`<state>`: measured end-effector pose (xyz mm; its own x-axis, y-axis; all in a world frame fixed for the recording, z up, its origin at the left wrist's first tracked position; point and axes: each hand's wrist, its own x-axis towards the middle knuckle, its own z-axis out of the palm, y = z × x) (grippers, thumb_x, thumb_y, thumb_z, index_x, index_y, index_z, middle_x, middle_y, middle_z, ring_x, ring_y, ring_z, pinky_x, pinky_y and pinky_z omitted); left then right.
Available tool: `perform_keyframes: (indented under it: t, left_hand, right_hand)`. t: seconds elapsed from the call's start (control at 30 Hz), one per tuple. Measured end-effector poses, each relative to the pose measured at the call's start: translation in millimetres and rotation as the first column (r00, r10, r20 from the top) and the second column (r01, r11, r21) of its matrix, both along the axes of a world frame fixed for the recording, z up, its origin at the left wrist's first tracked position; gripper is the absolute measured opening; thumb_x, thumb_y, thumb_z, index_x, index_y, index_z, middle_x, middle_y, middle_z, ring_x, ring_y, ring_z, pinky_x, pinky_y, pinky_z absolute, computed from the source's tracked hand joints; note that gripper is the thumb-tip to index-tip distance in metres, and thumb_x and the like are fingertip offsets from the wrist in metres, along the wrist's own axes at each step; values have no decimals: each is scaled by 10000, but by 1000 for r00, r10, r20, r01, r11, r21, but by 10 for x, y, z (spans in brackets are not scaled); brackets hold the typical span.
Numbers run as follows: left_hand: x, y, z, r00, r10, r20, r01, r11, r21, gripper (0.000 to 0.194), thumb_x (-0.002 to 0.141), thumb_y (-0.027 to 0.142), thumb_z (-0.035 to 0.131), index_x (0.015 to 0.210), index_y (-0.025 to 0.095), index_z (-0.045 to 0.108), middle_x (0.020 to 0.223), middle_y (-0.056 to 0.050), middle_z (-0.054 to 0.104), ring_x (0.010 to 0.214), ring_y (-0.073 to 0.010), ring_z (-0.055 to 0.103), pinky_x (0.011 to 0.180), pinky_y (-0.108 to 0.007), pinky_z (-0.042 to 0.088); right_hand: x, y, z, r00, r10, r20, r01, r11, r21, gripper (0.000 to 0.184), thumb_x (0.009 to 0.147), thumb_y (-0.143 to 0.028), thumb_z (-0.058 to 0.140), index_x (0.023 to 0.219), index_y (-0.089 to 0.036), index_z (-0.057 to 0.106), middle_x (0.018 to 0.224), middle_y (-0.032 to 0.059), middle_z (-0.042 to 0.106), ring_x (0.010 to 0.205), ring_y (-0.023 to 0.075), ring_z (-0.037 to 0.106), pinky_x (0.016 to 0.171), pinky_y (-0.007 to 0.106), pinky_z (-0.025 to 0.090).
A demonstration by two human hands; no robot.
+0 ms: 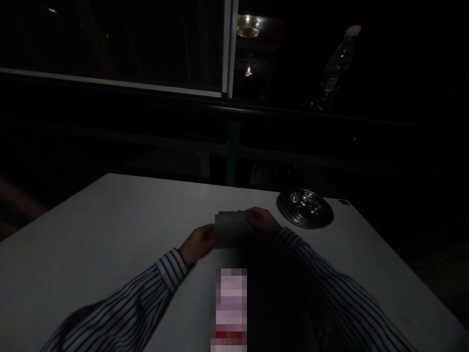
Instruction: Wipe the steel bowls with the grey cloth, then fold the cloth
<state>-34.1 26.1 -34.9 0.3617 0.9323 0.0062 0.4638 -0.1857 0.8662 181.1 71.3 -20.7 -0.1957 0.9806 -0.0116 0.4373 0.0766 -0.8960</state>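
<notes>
A flat grey folded piece, like a cloth (233,231), is held up between my two hands over the white table. My left hand (198,243) grips its left edge, thumb on the near face. At the upper right corner, the fingers of my right hand (264,221) are closed on it. Several layers show along the top edge. In the dim light I cannot tell its exact material. Striped sleeves cover both forearms.
Beyond my right hand, a stack of shiny metal bowls or plates (306,208) stands near the far right of the white table (120,230). Behind it, a clear bottle with a white cap (340,58) leans by a dark window. A blurred-out patch covers the bottom centre.
</notes>
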Motion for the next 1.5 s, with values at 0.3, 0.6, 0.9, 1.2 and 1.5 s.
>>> perform_keyframes:
  t: [0.3,0.6,0.9,1.2,1.5]
  left_hand:
    - [-10,8,-42,991,107,-81,-103,993,49,556,695,328,510,1188,101,392,827,-66,646,723,-166,601,657,-270,458]
    - [4,-2,13,975,50,-219,-30,995,92,376,719,276,469,1074,172,538,943,-56,639,738,-143,590,680,-256,448]
    - [3,8,8,948,-1,-318,44,991,130,334,755,308,423,1034,208,578,952,-34,643,811,-149,590,718,-242,429]
    - [70,503,22,861,264,-435,-282,959,25,423,732,396,448,985,89,594,989,-141,618,903,-198,565,719,-243,405]
    - [151,800,-13,892,216,-396,-278,955,-105,371,684,441,491,650,109,654,624,-71,637,593,-142,571,505,-213,382]
  right_hand:
    - [-36,226,-196,981,-88,174,84,996,34,112,650,-182,457,710,-136,541,666,30,593,646,144,547,578,228,413]
    - [3,275,-307,951,-140,278,124,990,73,123,675,-206,439,735,-138,522,706,47,585,661,147,540,570,221,393]
    - [-39,240,-259,910,-155,386,114,986,125,148,698,-192,431,760,-140,556,768,64,604,712,159,542,621,234,385]
    - [-23,236,-259,841,-163,516,88,982,167,265,717,-205,433,949,-149,548,909,56,606,851,169,544,731,245,392]
    - [-30,275,-277,815,-175,552,107,982,153,307,722,-186,392,995,-163,528,921,54,605,880,178,547,747,246,398]
